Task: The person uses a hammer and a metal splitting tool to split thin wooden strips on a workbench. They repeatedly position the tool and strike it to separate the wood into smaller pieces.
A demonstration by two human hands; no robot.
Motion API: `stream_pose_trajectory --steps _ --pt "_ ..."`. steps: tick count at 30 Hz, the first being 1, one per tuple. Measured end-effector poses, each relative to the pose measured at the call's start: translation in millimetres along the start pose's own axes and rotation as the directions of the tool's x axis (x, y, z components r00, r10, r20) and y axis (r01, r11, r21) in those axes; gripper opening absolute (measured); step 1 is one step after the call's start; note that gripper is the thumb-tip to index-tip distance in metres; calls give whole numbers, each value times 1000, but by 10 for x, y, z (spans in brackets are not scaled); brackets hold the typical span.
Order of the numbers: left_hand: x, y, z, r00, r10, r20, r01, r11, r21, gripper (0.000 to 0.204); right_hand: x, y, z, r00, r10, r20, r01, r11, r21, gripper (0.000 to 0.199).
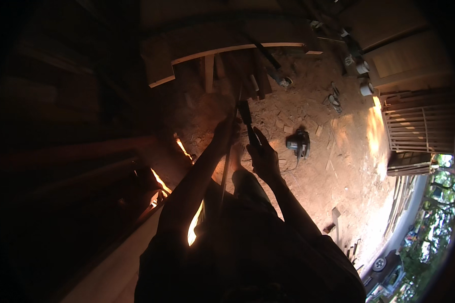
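Both hands are in deep shade near the middle of the head view. My left hand (228,130) is closed round a long thin strip (227,174), which runs lengthwise from beyond the hand back toward my lap. In my right hand (265,157) is a dark elongated tool (245,113), thicker at its far end, pointing away from me. Its exact kind is lost in the dark. The tool's far end lies close beside the strip and my left hand; I cannot tell whether they touch. A bare foot (235,157) shows below, between my forearms.
A dark power tool (299,143) sits on the dirt floor to the right, among wood scraps. Ahead stands a wooden panel (237,48) with a pale edge. Sandals (334,101), a white roll-like object (366,89) and a slatted wooden frame (419,123) are farther right.
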State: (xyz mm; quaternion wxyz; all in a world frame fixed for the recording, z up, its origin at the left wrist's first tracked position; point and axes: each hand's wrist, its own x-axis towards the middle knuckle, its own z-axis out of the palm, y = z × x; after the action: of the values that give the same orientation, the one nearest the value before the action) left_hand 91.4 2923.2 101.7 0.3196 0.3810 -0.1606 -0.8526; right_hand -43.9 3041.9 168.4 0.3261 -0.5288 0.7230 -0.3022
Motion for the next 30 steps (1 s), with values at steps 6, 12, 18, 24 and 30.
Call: stream_pose_trajectory --steps 6,12,18,24,30 --pt "103 -251 -54 998 -47 -52 45 998 -33 36 20 -114 -32 996 -70 62 76 991 -110 49" --pt "155 -337 -165 997 -59 49 63 995 -79 37 387 -206 -23 995 -87 56 95 980 -176 46" --pt "226 -475 -273 978 5 211 75 927 -368 31 220 -310 -2 988 64 138 -33 977 -212 48" --pt "305 -537 -365 943 34 330 104 913 -393 24 146 -337 57 997 -26 72 39 982 -182 46" --pt "318 -561 -365 957 44 288 63 934 -351 26 415 -319 103 996 -76 -55 64 978 -197 44"
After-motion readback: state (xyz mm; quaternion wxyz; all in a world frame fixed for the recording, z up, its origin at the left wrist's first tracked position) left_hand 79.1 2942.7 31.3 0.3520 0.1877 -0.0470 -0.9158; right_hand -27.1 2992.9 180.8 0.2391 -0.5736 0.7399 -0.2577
